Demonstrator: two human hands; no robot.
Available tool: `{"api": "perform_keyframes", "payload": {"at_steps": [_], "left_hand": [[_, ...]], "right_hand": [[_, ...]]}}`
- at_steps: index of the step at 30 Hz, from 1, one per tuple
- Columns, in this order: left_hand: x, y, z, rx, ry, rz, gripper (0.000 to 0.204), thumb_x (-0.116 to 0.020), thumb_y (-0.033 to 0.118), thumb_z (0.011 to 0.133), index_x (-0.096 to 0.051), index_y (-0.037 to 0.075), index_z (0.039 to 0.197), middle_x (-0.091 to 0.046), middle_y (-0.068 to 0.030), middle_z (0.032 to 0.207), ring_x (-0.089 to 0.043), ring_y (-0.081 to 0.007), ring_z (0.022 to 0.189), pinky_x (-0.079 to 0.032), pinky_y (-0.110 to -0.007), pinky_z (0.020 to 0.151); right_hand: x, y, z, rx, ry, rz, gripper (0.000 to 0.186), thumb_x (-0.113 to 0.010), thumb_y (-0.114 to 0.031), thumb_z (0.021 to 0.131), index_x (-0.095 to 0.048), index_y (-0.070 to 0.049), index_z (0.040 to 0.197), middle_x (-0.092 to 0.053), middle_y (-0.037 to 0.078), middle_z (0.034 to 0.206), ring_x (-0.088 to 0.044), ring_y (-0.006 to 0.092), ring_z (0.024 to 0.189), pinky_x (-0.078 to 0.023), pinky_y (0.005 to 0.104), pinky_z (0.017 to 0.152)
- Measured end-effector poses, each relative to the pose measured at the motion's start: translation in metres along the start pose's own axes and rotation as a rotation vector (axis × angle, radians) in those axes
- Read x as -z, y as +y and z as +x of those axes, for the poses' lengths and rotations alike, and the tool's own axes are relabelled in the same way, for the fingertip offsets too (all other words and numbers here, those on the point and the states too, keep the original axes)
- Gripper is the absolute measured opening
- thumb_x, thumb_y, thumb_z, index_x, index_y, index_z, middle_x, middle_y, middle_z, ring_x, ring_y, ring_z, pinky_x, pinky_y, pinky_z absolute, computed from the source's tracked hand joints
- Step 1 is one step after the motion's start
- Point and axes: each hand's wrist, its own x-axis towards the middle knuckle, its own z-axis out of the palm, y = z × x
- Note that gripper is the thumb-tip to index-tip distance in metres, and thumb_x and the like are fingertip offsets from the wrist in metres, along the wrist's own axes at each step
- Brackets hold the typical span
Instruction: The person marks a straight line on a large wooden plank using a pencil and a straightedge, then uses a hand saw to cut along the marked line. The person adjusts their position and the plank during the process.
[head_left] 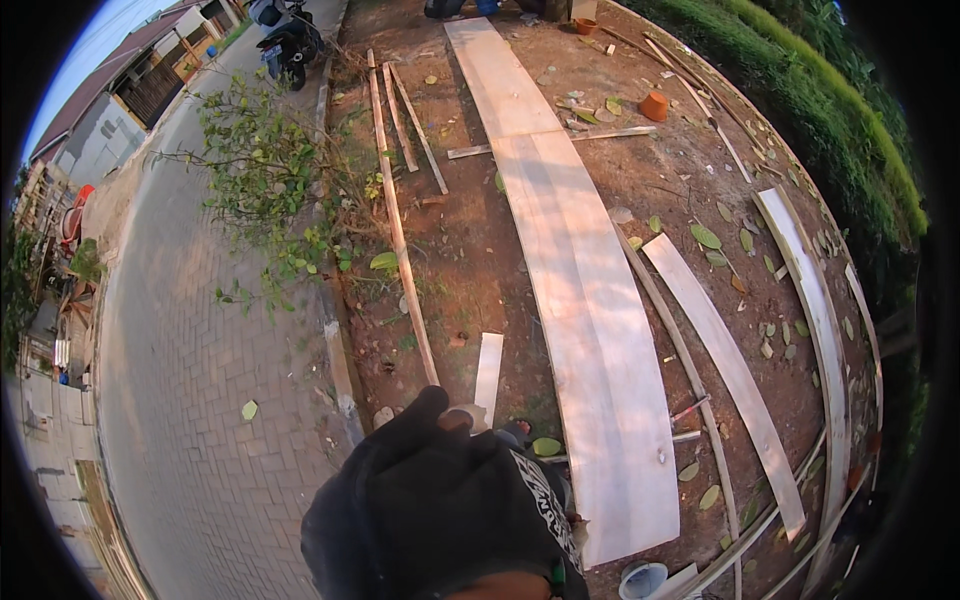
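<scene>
Neither of my hands can be made out. My black clothing (430, 510) with white print fills the lower middle. A small patch of skin shows at its upper edge, too little to tell which body part it is. Just right of me lies a long, wide, pale wooden board (600, 320), running away to the far end, its near end beside my clothing. Under its far part a thin batten (640, 132) lies crosswise. A long narrow wooden strip (395, 215) ends near the top of my clothing, next to a short pale piece of wood (488, 370).
Right of the board lie a narrower plank (730, 370), a long pale beam (815, 280) and a thin red-handled tool (690, 410). An orange pot (654, 106) stands farther off. To the left are a leafy shrub (270, 170), a kerb (340, 370) and a paved road (220, 400).
</scene>
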Motion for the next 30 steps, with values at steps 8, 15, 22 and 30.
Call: {"api": "perform_keyframes", "payload": {"at_steps": [8,15,22,30], "left_hand": [[0.027,0.007,-0.007,0.009,0.083,-0.097,0.059,-0.06,0.043,0.089,-0.062,0.004,0.134,-0.066,-0.0249,0.132,-0.064,-0.0434,0.121,-0.05,-0.052,0.102],[0.045,-0.03,-0.032,0.029,0.267,-0.275,0.059,-0.06,0.04,0.089,-0.059,0.005,0.136,-0.066,-0.0255,0.131,-0.063,-0.0439,0.121,-0.05,-0.052,0.102],[0.017,-0.122,-0.052,0.425,0.232,-0.521,0.055,-0.062,0.041,0.088,-0.068,0.001,0.125,-0.069,-0.0269,0.124,-0.066,-0.0421,0.118,-0.052,-0.05,0.101],[0.082,-0.201,0.005,0.45,0.228,-0.619,0.071,-0.067,0.054,0.085,-0.067,-0.004,0.126,-0.069,-0.0282,0.124,-0.066,-0.042,0.119,-0.051,-0.05,0.102]], "right_hand": [[-0.009,-0.034,0.05,0.127,-0.137,0.14,0.02,-0.07,-0.015,0.085,-0.071,-0.002,0.101,-0.074,0.02,0.092,-0.074,0.0364,0.091,-0.056,0.0442,0.078],[-0.001,-0.241,0.084,0.492,-0.32,-0.369,0.017,-0.067,-0.009,0.08,-0.071,-0.004,0.096,-0.074,0.019,0.089,-0.072,0.0389,0.087,-0.057,0.0452,0.08],[-0.022,-0.327,0.158,0.584,-0.466,-0.54,0.016,-0.066,-0.007,0.081,-0.072,-0.005,0.096,-0.074,0.019,0.095,-0.072,0.0392,0.092,-0.057,0.0465,0.083],[-0.085,-0.401,0.301,0.584,-0.678,-0.583,0.025,-0.063,-0.023,0.088,-0.069,0.0,0.096,-0.071,0.027,0.098,-0.069,0.0435,0.095,-0.056,0.0503,0.085]]}}
